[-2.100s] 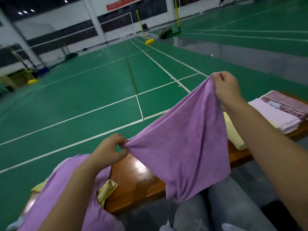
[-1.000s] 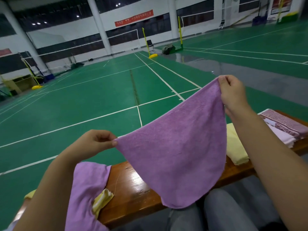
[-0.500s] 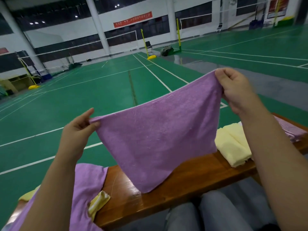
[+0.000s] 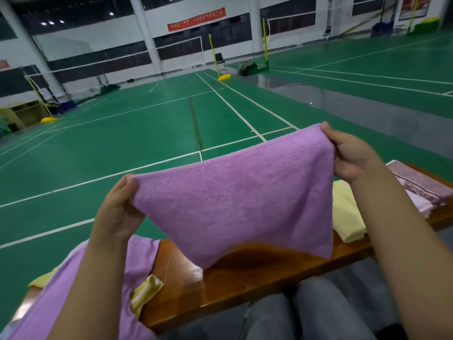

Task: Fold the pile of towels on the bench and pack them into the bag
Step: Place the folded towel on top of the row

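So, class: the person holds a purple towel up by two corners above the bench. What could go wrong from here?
1. The purple towel hangs only from pinches by the left hand and right hand; a slipped grip could drop it off the wooden bench.
2. Its top edge slopes and sags, so the fold may come out crooked.
3. Lowered carelessly, it could disturb the folded yellow towel beside it.

No text can be read. A long red banner on the white back wall, upper middle of the frame, carries pale characters too blurred to make out. A red poster on the wall at the upper right is likewise illegible.
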### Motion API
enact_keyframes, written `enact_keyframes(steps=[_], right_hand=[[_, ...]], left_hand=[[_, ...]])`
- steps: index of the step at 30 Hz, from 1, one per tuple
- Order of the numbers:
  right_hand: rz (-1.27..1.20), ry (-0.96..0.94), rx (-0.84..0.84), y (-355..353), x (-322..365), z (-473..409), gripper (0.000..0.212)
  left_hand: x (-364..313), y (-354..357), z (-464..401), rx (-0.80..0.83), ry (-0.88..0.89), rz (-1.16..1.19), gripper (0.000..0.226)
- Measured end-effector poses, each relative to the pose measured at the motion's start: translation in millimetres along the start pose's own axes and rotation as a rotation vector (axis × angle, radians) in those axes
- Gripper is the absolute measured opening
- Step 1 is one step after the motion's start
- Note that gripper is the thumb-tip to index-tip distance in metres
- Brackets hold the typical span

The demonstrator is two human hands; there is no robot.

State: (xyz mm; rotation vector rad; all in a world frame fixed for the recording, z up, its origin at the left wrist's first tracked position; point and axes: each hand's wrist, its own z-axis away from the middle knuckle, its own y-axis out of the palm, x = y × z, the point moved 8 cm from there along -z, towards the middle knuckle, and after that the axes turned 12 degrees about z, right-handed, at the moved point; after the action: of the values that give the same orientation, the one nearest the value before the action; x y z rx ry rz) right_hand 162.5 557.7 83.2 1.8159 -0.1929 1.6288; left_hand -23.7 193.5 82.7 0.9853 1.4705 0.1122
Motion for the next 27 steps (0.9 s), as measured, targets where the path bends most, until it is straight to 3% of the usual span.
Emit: enact_keyframes(steps=[3, 6, 9, 12, 15, 21, 27], right_hand=[[-0.054, 0.199, -0.118, -11.7, -41.1, -8.3, 0.021], [-0.038, 0.236, -0.284, -20.8, -82.9, -4.1, 0.023], [0.308, 0.135, -0.367, -19.0, -113.1, 12.6, 0.028], [0.813, -0.068, -0.257, 9.3, -121.0, 33.2, 0.027], [1.029, -0.205, -0.096, 44.1, -125.2, 55.4, 0.014], [1.083, -0.221, 0.042, 68.4, -129.0, 78.2, 0.017], [1.074, -0.261, 0.039, 75.9, -130.5, 85.3, 0.021]], left_hand=[[54.2, -21.8, -1.5, -0.226, -0.198, 0.161, 0.016], [113.6, -34.1, 10.9, -0.352, -0.361, 0.178, 0.021], [162.7, -26.0, 34.0, -0.418, -0.456, 0.092, 0.018], [180.7, 7.5, 53.5, -0.372, -0.381, -0.051, 0.008], [180.6, 37.6, 66.1, -0.263, -0.309, -0.278, 0.006], [170.7, 64.0, 77.3, -0.098, -0.183, -0.516, 0.012], [158.6, 62.9, 79.0, -0.108, -0.114, -0.579, 0.012]])
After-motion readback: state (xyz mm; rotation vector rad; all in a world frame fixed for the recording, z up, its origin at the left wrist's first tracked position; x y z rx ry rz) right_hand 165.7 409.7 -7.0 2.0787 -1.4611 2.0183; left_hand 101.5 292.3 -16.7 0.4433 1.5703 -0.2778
